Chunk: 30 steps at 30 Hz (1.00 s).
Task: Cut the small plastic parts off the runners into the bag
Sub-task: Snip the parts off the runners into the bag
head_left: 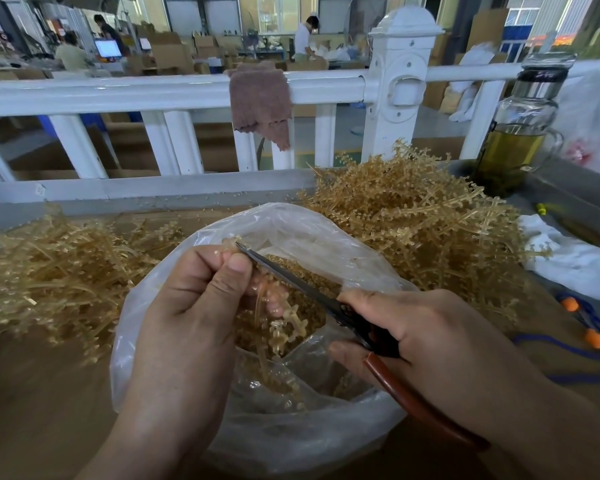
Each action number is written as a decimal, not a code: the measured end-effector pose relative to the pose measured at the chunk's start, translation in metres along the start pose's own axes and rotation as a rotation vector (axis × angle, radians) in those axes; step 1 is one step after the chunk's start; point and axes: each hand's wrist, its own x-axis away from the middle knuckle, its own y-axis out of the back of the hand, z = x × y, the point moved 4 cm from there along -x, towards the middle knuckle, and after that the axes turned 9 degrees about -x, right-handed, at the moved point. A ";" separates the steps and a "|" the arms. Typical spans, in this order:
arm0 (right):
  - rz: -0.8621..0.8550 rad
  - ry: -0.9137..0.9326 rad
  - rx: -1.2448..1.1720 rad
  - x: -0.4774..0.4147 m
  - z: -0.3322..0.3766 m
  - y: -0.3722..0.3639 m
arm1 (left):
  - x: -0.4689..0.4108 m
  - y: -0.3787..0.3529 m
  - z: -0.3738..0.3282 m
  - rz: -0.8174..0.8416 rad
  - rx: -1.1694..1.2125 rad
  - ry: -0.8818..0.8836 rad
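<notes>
My left hand point(187, 306) pinches a tan plastic runner point(284, 327) that hangs down over the open clear bag point(302, 237). My right hand point(430, 344) grips scissors point(291, 275) with dark blades and brown-red handles. The blade tips reach up to the top of the runner beside my left thumb. Small cut tan parts lie inside the bag under the runner. A tall heap of runners with parts on them point(413, 216) sits behind the bag to the right. A flatter heap of runners point(59, 268) lies on the left.
A white railing point(153, 91) with a brown cloth point(260, 98) draped over it borders the table's far edge. A glass bottle of yellow-green liquid point(516, 133) stands at the back right. White cloth point(568, 258) and a blue cord with orange pieces point(589, 334) lie right.
</notes>
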 end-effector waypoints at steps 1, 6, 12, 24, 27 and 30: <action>0.000 0.002 -0.004 0.000 0.000 0.000 | 0.000 0.000 0.000 -0.002 -0.005 0.001; 0.004 0.000 0.004 0.000 -0.001 -0.001 | 0.001 0.004 0.000 -0.051 -0.083 0.002; 0.038 -0.014 0.004 -0.001 -0.003 -0.004 | 0.002 0.004 -0.010 -0.136 -0.266 -0.106; 0.056 -0.032 -0.018 -0.001 0.001 -0.002 | 0.003 0.004 -0.011 -0.103 -0.271 -0.127; 0.075 -0.039 -0.013 -0.001 0.001 -0.001 | 0.002 0.003 -0.010 -0.091 -0.254 -0.127; 0.078 -0.038 0.003 -0.001 0.000 -0.001 | 0.001 0.003 -0.009 -0.081 -0.247 -0.133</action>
